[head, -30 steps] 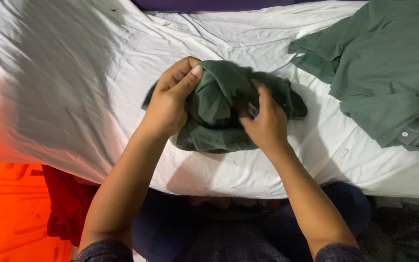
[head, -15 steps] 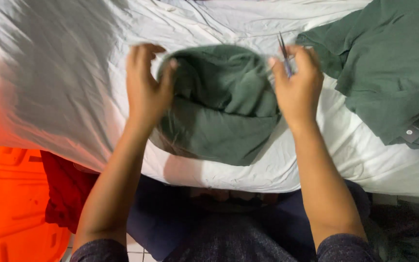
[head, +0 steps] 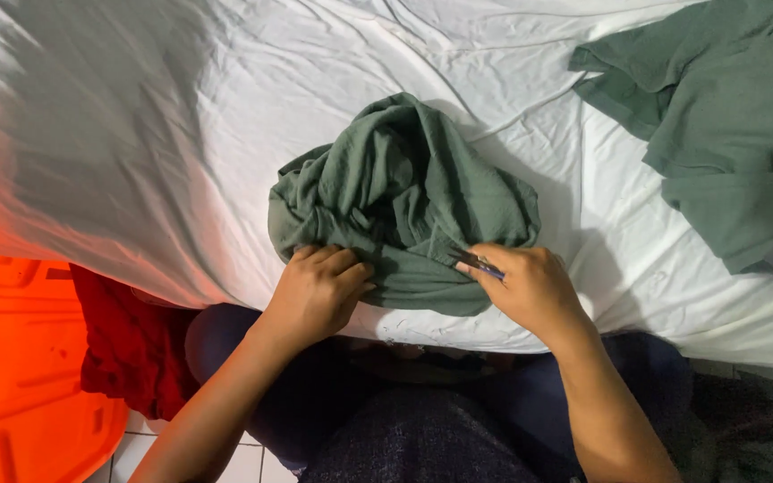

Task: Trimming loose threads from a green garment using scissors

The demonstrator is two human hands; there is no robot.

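A crumpled dark green garment (head: 404, 201) lies bunched on the white sheet of a bed (head: 181, 134), near its front edge. My left hand (head: 319, 291) grips the garment's lower left edge with curled fingers. My right hand (head: 530, 291) pinches the lower right edge of the cloth and also has a small dark thin tool (head: 476, 262) between its fingers. Both hands sit at the near side of the bundle.
A second green garment (head: 726, 134) lies spread at the right on the sheet. An orange plastic container (head: 20, 376) stands at the lower left on the tiled floor, with red cloth (head: 131, 344) beside it. My legs in dark trousers are below the bed edge.
Both hands have dropped from the sides of the garment to its near edge. The garment, held flatter and wider before, now sits bunched in a heap.
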